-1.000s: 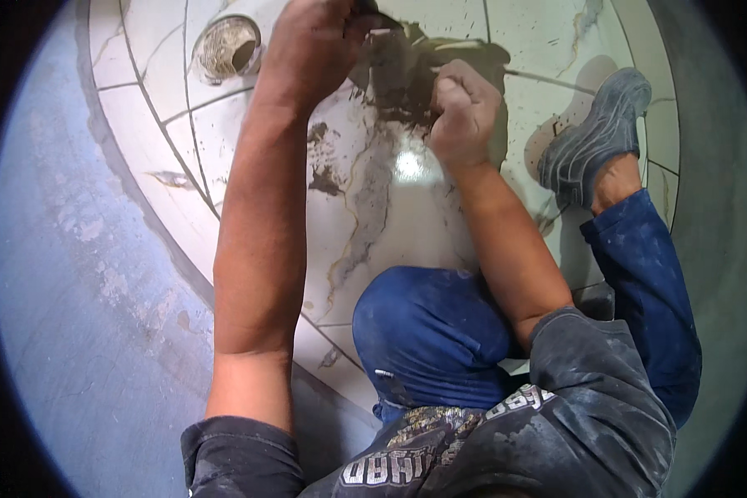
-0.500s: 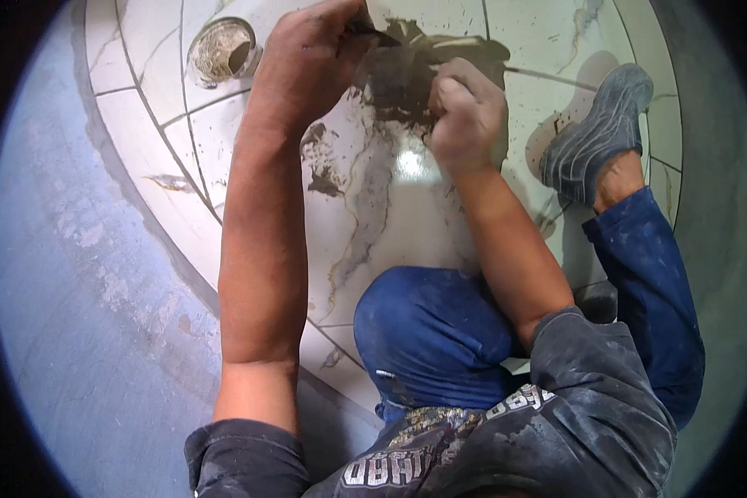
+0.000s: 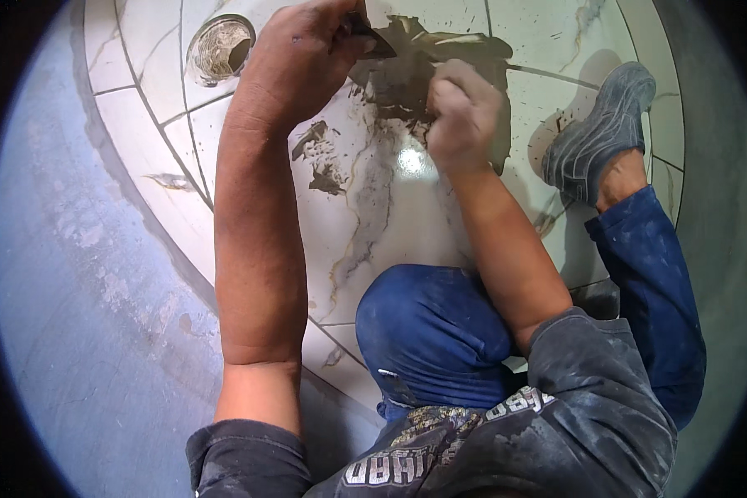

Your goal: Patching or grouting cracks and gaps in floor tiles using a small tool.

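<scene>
My left hand (image 3: 303, 62) is closed on a small dark flat scraper (image 3: 378, 46), whose thin edge points right over a patch of wet grey-brown grout (image 3: 402, 83). The grout is smeared across the pale marbled floor tiles (image 3: 398, 224). At the right part of the patch, my right hand (image 3: 463, 116) is curled into a fist, slightly blurred. Its fingers hide what they hold, if anything. Smaller grout smears (image 3: 328, 178) lie on the tile beside my left forearm.
A round opening or pot (image 3: 221, 50) with a rough pale inside is left of my left hand. My shoe (image 3: 598, 124) rests on the tiles at the right. My bent knee (image 3: 432, 324) is close in front. Blue-grey floor or wall (image 3: 91, 274) borders the tiles at left.
My left hand has shifted a little left, and more of the dark scraper shows. My right hand stays in nearly the same place over the grout.
</scene>
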